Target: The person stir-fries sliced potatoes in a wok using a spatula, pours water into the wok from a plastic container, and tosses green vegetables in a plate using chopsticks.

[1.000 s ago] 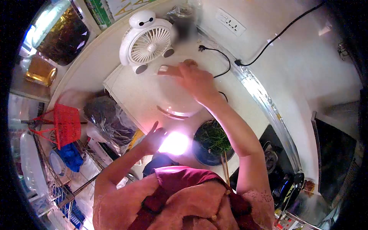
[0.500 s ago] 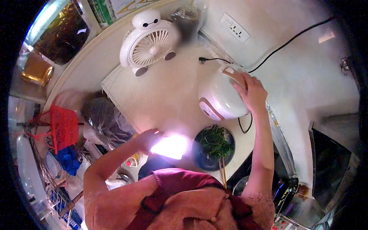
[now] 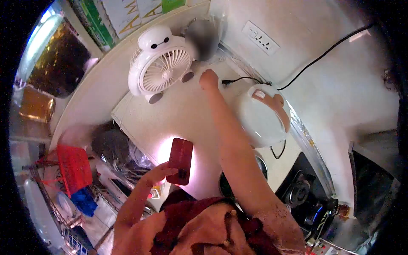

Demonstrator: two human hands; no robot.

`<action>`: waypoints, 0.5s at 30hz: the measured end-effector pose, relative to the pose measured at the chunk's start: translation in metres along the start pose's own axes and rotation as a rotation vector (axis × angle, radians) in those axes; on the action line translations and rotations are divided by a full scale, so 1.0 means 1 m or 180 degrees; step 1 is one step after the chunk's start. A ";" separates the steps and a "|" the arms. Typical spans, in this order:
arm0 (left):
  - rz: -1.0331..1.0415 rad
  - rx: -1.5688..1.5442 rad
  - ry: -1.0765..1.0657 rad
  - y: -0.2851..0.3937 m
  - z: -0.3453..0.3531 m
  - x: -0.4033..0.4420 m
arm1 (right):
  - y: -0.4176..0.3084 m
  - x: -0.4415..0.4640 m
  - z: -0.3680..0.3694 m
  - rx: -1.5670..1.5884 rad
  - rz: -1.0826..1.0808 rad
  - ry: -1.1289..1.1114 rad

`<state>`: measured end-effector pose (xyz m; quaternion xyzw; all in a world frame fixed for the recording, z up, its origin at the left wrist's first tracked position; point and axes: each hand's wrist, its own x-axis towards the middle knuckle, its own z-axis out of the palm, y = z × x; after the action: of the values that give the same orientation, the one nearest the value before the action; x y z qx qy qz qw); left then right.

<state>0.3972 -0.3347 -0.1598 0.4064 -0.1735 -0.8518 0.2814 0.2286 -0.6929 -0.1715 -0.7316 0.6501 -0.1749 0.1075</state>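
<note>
My left hand (image 3: 159, 174) grips a dark reddish phone (image 3: 181, 159) by its lower edge; a bright glow spreads on the counter around it. My right hand (image 3: 209, 79) reaches over the counter with its fingers curled closed, between the white fan (image 3: 165, 70) with a round-headed figure and a black plug (image 3: 225, 82). Whether anything sits inside those fingers is hidden. To the right of my right forearm stands a white rice cooker (image 3: 257, 121) with a brown handle strip. My forearm mostly covers a dark pan (image 3: 263, 166) below the cooker.
A wall socket panel (image 3: 260, 37) is at the back, with a black cable (image 3: 327, 53) running along the wall. A blurred dark round object (image 3: 203, 39) stands beside the fan. At left are a red basket (image 3: 74, 168) and a plastic-wrapped bundle (image 3: 117, 146); a stove (image 3: 297, 191) is at lower right.
My right hand has left the rice cooker's handle and moved left and away from me, closing its fingers. The phone in my left hand has tilted, its dark face now showing instead of glare.
</note>
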 end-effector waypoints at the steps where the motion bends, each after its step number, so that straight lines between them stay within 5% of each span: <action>1: -0.0156 0.0509 0.0044 -0.008 -0.018 0.004 | 0.008 0.009 0.026 0.0311 0.0519 0.0306; 5: 0.0302 0.1613 -0.0172 0.011 -0.019 -0.003 | -0.001 0.035 0.019 0.0834 0.1350 0.0648; 8: -0.0323 0.4070 0.1411 0.046 0.024 -0.017 | -0.002 0.055 0.005 0.0409 0.1315 0.0227; 11: -0.0166 0.4659 0.1474 0.051 0.034 -0.019 | 0.014 0.064 -0.008 0.0094 0.0816 -0.0545; 14: -0.0500 0.5041 0.1395 0.079 0.052 -0.026 | 0.037 0.062 0.025 0.0007 0.0745 -0.0173; 15: -0.0038 0.5390 0.1379 0.091 0.049 -0.032 | 0.035 0.056 0.021 0.0266 0.0981 0.0153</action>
<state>0.4055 -0.3824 -0.0634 0.6327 -0.6885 -0.3420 -0.0927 0.2102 -0.7546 -0.1974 -0.6137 0.7492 -0.2007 0.1478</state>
